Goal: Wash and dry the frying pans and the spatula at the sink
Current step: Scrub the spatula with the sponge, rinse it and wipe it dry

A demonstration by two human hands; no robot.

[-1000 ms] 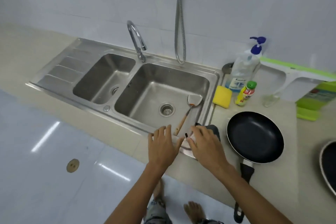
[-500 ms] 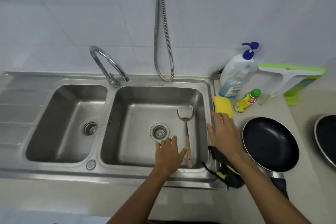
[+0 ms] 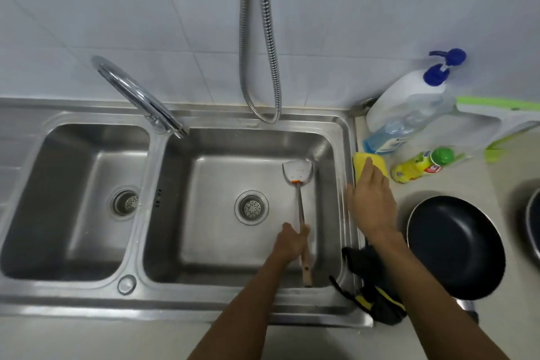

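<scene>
Right now the left hand (image 3: 290, 242) is gripping the spatula (image 3: 297, 172) low on its handle, fingers (image 3: 287, 229) curling round it, while the blade is lying ahead of those fingers on the floor of the sink (image 3: 263, 123), just right of the drain. The right hand (image 3: 371, 202) is reaching onto the table (image 3: 496, 178) with its fingers flat and released, their tips resting on the yellow sponge (image 3: 380, 161) and holding nothing yet. The main risk is sitting just beyond those fingertips: the soap bottle (image 3: 409, 114) and the small yellow bottle (image 3: 420, 165) are crowding the sponge, so a hurried grab is likely to knock one over. The thin handle is also looking prone to twisting if the left fingers are squeezing only lightly, and the blade swinging up could clatter against the basin wall. Behind the right wrist a dark cloth (image 3: 377, 295) is hanging over the sink's edge, and a drawn-back forearm could be dragging it into the basin before drying. To the right of the right fingers the frying pan (image 3: 455, 248) is waiting, a second pan (image 3: 534, 222) beyond it, both close enough for an elbow to nudge.
</scene>
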